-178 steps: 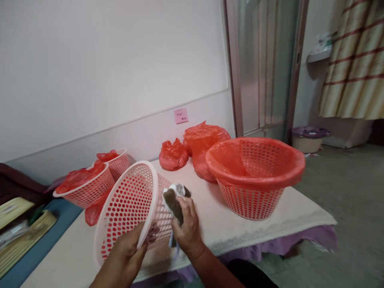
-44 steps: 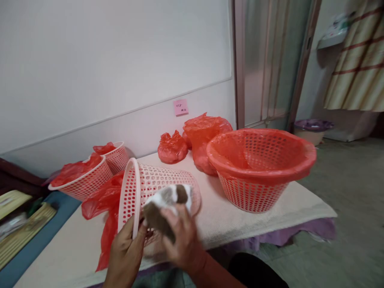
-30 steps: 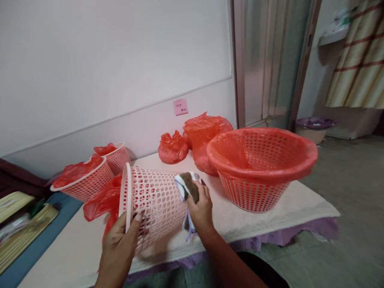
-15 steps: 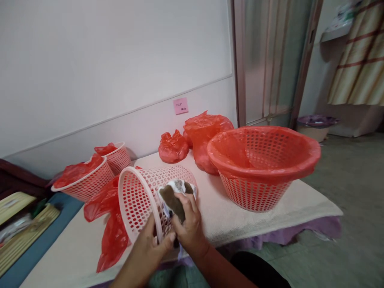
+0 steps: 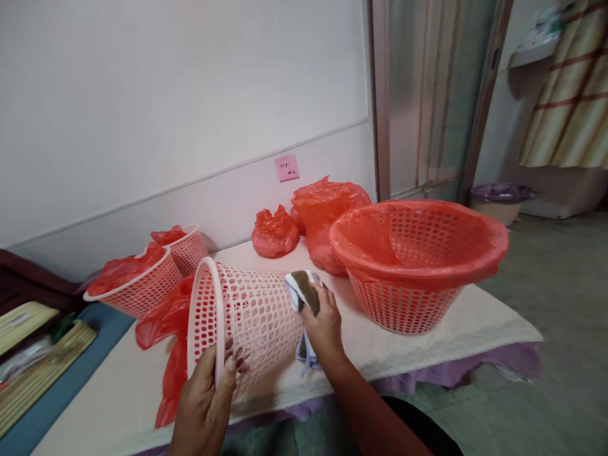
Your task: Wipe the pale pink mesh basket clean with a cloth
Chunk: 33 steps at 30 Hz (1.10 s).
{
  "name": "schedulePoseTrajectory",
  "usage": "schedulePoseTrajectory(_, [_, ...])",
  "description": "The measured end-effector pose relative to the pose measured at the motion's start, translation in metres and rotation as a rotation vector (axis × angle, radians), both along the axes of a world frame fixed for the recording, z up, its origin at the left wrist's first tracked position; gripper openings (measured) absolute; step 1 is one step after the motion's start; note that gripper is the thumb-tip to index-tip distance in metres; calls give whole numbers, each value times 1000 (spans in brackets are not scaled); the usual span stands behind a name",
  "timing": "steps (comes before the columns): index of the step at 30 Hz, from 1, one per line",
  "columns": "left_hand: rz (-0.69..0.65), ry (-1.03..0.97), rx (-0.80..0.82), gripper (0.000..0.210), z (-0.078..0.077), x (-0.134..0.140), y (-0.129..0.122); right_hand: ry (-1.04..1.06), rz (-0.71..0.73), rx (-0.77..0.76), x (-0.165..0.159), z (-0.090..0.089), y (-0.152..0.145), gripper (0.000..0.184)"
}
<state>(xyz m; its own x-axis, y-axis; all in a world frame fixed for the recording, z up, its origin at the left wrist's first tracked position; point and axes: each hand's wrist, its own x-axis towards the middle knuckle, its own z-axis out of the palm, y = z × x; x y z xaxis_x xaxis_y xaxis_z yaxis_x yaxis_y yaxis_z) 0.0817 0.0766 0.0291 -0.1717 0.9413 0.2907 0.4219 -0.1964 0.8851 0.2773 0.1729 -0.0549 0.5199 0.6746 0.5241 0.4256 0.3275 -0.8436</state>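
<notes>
A pale pink perforated plastic basket (image 5: 261, 310) lies tilted on its side, its open mouth facing left. My left hand (image 5: 209, 392) grips its rim at the lower front, thumb outside. In my right hand (image 5: 325, 323) is a cloth (image 5: 301, 288) with white, brown and grey patches, pressed against the basket's side close to its base. A loose end of the cloth hangs below the fingers. Behind the basket's mouth a loose red plastic bag (image 5: 173, 361) lies crumpled on the white-covered table (image 5: 109, 392).
At right stands a large pink basket (image 5: 403, 304) lined with a red bag. Tied red bags (image 5: 275, 234) sit by the wall, under a pink note (image 5: 287, 168). Two lined small baskets (image 5: 142, 291) stand at left, near a blue surface (image 5: 61, 380) with wooden items. A bin (image 5: 501, 202) stands farther back.
My right hand has slid the cloth rightward, from near the rim toward the base. My left hand has moved left with the rim, and the basket has turned so more of its side shows.
</notes>
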Motion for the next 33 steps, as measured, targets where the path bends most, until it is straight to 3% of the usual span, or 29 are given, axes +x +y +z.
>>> schedulePoseTrajectory(5, [8,0,19,42,20,13,-8,12,9,22,-6,3,-10,48])
schedulePoseTrajectory(7, [-14,62,31,40,23,11,-6,-52,90,131,-17,15,-30,54])
schedulePoseTrajectory(12, [-213,335,75,35,23,-6,3,-377,349,380,-37,37,-69,68])
schedulePoseTrajectory(14, [-219,305,38,36,22,-7,5,-380,324,369,-32,34,-62,66])
schedulePoseTrajectory(19, [-106,126,3,39,25,8,1,-74,32,81,0,8,-9,51])
schedulePoseTrajectory(21, [-101,122,-1,42,29,17,0,-33,-13,40,5,4,-2,49])
schedulePoseTrajectory(26, [-93,72,-75,52,42,23,15,-132,154,192,-23,18,-41,61])
schedulePoseTrajectory(30, [-164,200,-59,53,54,14,34,-275,352,311,-50,29,-70,66])
schedulePoseTrajectory(33, [-299,295,-82,47,57,14,37,-233,311,312,-48,29,-64,63])
